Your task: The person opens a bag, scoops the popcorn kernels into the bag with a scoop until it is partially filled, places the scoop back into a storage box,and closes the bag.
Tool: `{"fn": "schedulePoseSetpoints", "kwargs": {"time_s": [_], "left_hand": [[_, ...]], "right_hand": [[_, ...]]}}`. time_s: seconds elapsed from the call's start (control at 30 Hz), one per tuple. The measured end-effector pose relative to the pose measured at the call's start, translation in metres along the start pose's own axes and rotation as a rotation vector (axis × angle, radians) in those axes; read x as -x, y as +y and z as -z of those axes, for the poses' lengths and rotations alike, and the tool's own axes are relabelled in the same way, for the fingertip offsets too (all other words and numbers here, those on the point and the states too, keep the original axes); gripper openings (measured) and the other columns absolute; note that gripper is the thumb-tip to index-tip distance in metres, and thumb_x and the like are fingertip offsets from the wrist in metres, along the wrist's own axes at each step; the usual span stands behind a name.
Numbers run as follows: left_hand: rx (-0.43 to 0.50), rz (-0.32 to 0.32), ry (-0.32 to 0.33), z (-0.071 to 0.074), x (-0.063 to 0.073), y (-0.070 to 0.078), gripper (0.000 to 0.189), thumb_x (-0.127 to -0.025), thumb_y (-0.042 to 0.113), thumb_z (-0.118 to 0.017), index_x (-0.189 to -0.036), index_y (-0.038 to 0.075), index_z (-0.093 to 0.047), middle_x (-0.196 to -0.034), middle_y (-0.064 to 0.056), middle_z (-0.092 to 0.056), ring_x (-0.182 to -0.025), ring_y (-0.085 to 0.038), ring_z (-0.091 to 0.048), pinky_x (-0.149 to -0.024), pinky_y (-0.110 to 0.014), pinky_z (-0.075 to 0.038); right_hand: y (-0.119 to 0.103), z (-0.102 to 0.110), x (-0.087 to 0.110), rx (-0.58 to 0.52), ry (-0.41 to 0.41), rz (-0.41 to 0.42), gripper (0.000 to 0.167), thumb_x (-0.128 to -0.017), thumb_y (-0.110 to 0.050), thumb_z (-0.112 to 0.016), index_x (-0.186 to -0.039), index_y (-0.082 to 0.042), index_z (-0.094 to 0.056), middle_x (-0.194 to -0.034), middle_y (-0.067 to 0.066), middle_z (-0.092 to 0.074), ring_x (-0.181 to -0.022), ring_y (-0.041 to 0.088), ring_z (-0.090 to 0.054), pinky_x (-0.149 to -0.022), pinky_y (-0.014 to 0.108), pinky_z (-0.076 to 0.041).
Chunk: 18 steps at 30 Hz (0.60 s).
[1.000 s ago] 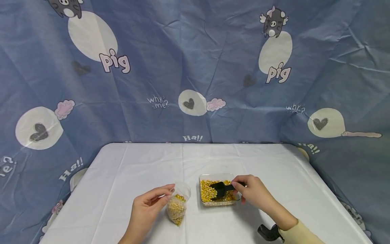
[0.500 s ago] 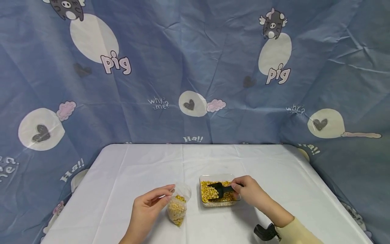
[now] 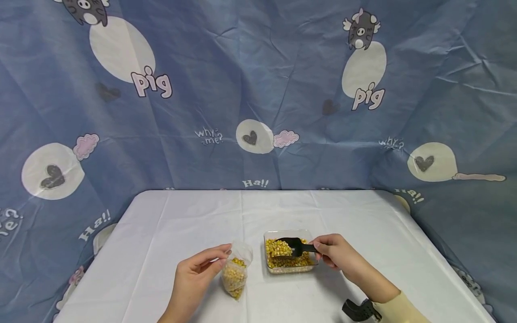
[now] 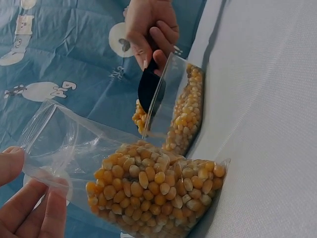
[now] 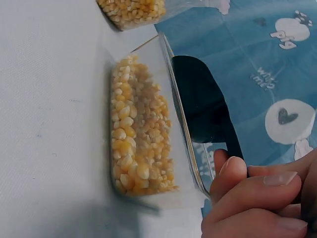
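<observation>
A clear plastic bag [image 4: 153, 191] part full of yellow corn kernels stands on the table, its top edge pinched between the thumb and fingers of my left hand [image 3: 198, 273]. To its right is a clear rectangular container [image 3: 291, 270] holding more kernels. My right hand [image 3: 337, 255] grips the handle of a black scoop [image 3: 298, 246], which is heaped with corn. In the right wrist view the scoop's bowl [image 5: 200, 99] is raised at the container's rim, above the kernels [image 5: 141, 134] inside. The bag's mouth faces up in the head view.
A white cloth covers the table [image 3: 181, 220]. Behind it hangs a blue curtain [image 3: 258, 89] printed with pigs and words. A black strap-like device [image 3: 359, 309] sits at the right wrist, by the cream sleeve [image 3: 397, 309].
My right hand has lifted the scoop out of the kernels, now loaded with corn, and shifted slightly right. My left hand and the bag have stayed where they were.
</observation>
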State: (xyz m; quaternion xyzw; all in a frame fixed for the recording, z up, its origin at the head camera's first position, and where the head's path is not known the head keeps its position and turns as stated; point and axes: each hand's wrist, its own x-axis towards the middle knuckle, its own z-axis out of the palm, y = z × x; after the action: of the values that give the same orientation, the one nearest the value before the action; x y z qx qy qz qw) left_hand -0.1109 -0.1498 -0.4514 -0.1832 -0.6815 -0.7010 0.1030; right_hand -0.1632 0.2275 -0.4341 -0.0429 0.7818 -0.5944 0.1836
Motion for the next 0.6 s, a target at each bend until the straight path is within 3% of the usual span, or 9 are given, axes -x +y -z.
{"fn": "schedulePoseSetpoints", "kwargs": {"time_s": [0.33,0.6], "left_hand": [[-0.001,-0.017,-0.001,0.0,0.0,-0.001,0.014,-0.092,-0.002,-0.071,-0.106,-0.003,-0.072,-0.123,-0.014,-0.069,-0.117,-0.027,-0.065,-0.094,-0.035,-0.054],[-0.009,-0.018,0.003,0.0,0.0,-0.001,0.014,-0.092,-0.001,-0.07,-0.106,-0.004,-0.072,-0.125,-0.013,-0.069,-0.118,-0.027,-0.064,-0.094,-0.034,-0.054]], "right_hand": [[0.001,0.006,0.009,-0.1,0.017,0.015,0.033,-0.106,-0.018,-0.053,-0.124,0.008,-0.06,-0.073,0.003,-0.058,-0.049,0.008,-0.032,-0.042,0.022,-0.024],[-0.012,0.004,0.015,-0.152,0.014,0.036,0.035,-0.106,-0.021,-0.054,-0.124,0.009,-0.059,-0.074,0.0,-0.057,-0.048,0.007,-0.031,-0.042,0.021,-0.021]]}}
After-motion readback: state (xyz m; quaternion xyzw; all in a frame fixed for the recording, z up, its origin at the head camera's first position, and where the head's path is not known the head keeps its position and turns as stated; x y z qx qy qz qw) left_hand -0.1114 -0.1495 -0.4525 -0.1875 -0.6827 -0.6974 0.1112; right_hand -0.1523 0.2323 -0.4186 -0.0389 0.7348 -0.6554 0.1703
